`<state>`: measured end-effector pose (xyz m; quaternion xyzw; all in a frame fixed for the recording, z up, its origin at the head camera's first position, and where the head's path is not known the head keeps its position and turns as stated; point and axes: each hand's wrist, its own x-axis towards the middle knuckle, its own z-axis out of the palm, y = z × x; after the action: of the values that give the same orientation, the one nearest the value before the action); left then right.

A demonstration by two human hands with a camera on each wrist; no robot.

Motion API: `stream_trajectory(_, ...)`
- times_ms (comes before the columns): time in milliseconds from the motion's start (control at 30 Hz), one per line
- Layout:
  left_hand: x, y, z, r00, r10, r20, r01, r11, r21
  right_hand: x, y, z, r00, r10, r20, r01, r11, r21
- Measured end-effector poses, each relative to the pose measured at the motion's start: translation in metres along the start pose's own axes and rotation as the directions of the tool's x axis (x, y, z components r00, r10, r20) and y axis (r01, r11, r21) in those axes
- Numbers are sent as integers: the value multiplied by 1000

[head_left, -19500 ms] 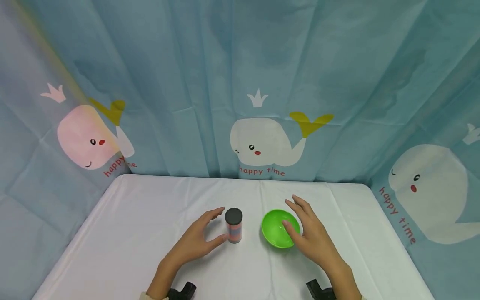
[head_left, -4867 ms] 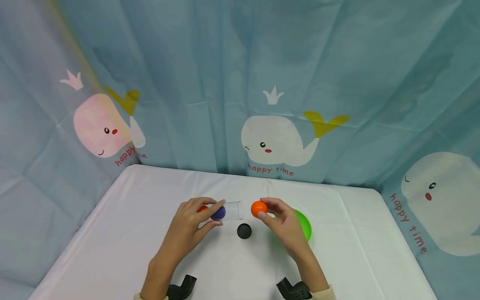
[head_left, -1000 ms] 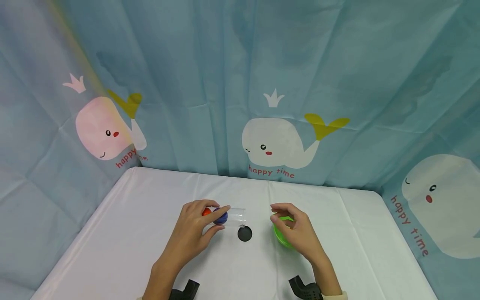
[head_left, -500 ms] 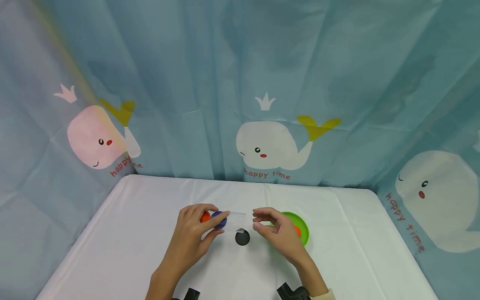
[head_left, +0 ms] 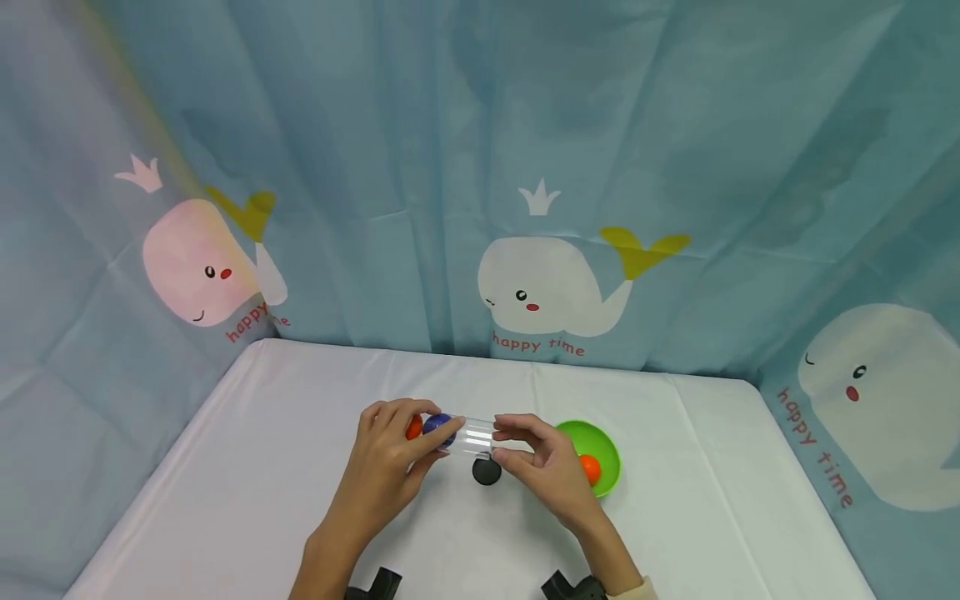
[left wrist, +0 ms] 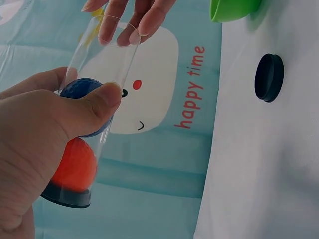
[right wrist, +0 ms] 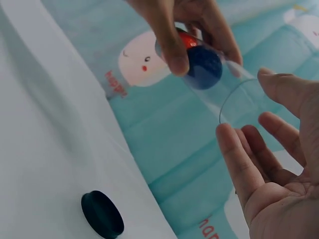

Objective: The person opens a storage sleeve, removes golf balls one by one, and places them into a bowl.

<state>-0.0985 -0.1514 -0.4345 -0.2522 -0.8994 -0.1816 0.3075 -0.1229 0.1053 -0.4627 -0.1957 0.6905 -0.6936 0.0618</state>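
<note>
My left hand [head_left: 382, 458] grips a clear tube [head_left: 476, 437] held sideways above the table. Inside it a blue golf ball [right wrist: 203, 68] sits ahead of an orange-red ball [left wrist: 76, 167], which lies at the black-capped end. The tube's other end is uncovered and points to the right. At that mouth are the thumb and fingertips of my right hand [head_left: 551, 471], spread around the rim and holding no ball. Below the tube's mouth a loose black cap [head_left: 487, 472] lies on the table. A green bowl [head_left: 612, 454] with an orange ball [head_left: 590, 469] in it stands beside my right hand.
A white cloth covers the table [head_left: 697, 500]. Blue curtains [head_left: 337, 167] with whale prints hang behind it and along both sides. A black camera mount sits at each wrist.
My right hand has moved left from the bowl to the tube's mouth, leaving the orange ball in the bowl. The left hand keeps its grip on the tube, with the mouth still facing right.
</note>
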Motion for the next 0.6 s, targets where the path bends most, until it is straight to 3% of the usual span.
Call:
stream_trajectory(367, 2, 1, -1, 999, 32, -16, -31, 999, 40, 3, 3, 7, 999, 14, -40, -12, 999, 37)
stream_trajectory(600, 0, 2, -4, 1000, 19, -11, -18, 999, 48, 3, 7, 12, 998, 30, -55, -26, 996, 80)
